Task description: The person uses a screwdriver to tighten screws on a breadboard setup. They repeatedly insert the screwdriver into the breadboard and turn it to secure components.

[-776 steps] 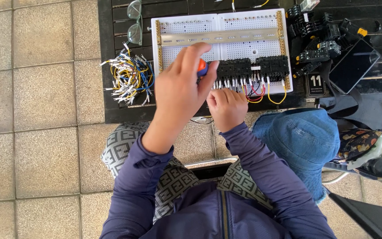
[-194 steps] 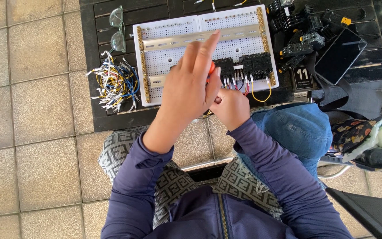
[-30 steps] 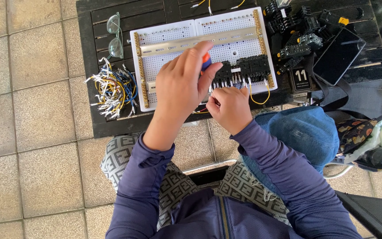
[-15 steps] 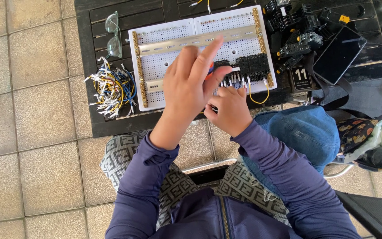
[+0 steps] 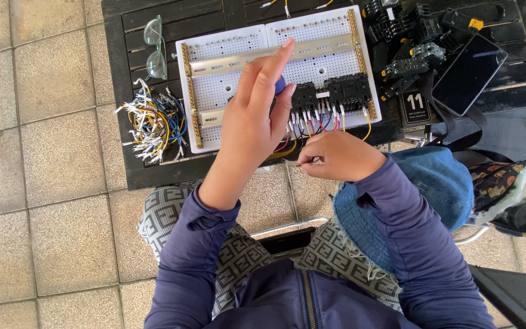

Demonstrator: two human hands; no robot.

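One dark tabletop carries one white board with holes. On the board sit two black blocks. Left of the board lie one wire pile and one pair of glasses. Over the board, the left hand wraps one blue-tipped tool. Below the board, the right hand pinches one thin wire end.

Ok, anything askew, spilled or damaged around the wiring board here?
Nothing looks damaged or spilled. The loose wires lie in a tangled heap left of the white board, and spare black parts are piled at its right. The glasses lie folded above the wires.
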